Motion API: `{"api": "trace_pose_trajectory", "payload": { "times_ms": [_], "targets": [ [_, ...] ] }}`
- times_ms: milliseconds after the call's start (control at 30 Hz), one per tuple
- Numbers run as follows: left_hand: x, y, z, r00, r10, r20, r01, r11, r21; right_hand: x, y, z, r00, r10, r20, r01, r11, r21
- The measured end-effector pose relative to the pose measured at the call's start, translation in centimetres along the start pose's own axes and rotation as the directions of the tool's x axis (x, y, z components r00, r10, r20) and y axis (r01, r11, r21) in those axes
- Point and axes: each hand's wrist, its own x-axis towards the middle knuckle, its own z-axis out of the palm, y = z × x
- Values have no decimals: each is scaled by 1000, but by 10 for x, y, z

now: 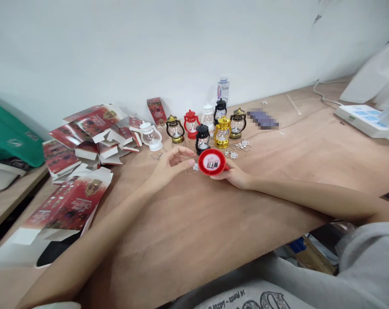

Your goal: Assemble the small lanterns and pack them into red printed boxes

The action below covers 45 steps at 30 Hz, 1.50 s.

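Observation:
My right hand (235, 175) grips a red mini lantern (211, 162), its round base turned toward me and the rest of its body hidden behind. A pale disc with dark metal parts shows inside the red rim. To the left, my left hand (175, 165) hovers with curved fingers and thumb apart, nothing visible in it. Beyond my hands stand several upright lanterns: a black one (202, 139), a gold one (223, 132), a bronze one (175, 130), a red one (191, 124) and a white one (151, 136). Small light-coloured pieces (233, 153) lie beside them.
Flattened red-and-white boxes (94, 128) pile up on the left, with a larger opened carton (68, 206) nearer. A water bottle (223, 89) stands by the wall. A blurred dark object (263, 119) lies at right, and a white device (370, 121) sits farther right.

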Motion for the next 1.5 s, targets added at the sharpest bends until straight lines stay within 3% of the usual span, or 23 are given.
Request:
{"api": "trace_pose_trajectory", "payload": {
  "times_ms": [100, 200, 300, 400, 633, 1067, 1367, 1500],
  "targets": [
    [7, -30, -2, 993, -13, -118, 35, 982, 185, 1, 1, 0, 995, 91, -52, -79, 978, 195],
    [10, -59, 4, 994, 56, -97, -15, 926, 376, 0, 0, 0, 990, 131, -50, -113, 954, 280],
    [6, -72, 11, 978, 210, 5, -176, 805, 567, -1, -1, 1, 995, 97, -36, -86, 968, 237],
    [3, -71, 15, 967, 245, 71, -234, 745, 624, -1, -3, 1, 999, 11, -34, -7, 993, 121],
    [4, -68, 15, 975, 203, 86, -208, 713, 670, -3, -7, 3, 998, 24, -56, -29, 997, -78],
    [3, -69, 14, 985, 169, 41, -159, 781, 604, -3, -11, 5, 999, 26, -36, -29, 997, -75],
    [0, -63, 13, 956, 282, -79, -195, 815, 546, -4, -11, 4, 998, 54, -37, -57, 994, -92],
    [2, -65, 13, 974, 206, -94, -147, 890, 433, -4, -11, 4, 998, 43, -35, -47, 993, -106]
  ]
}}
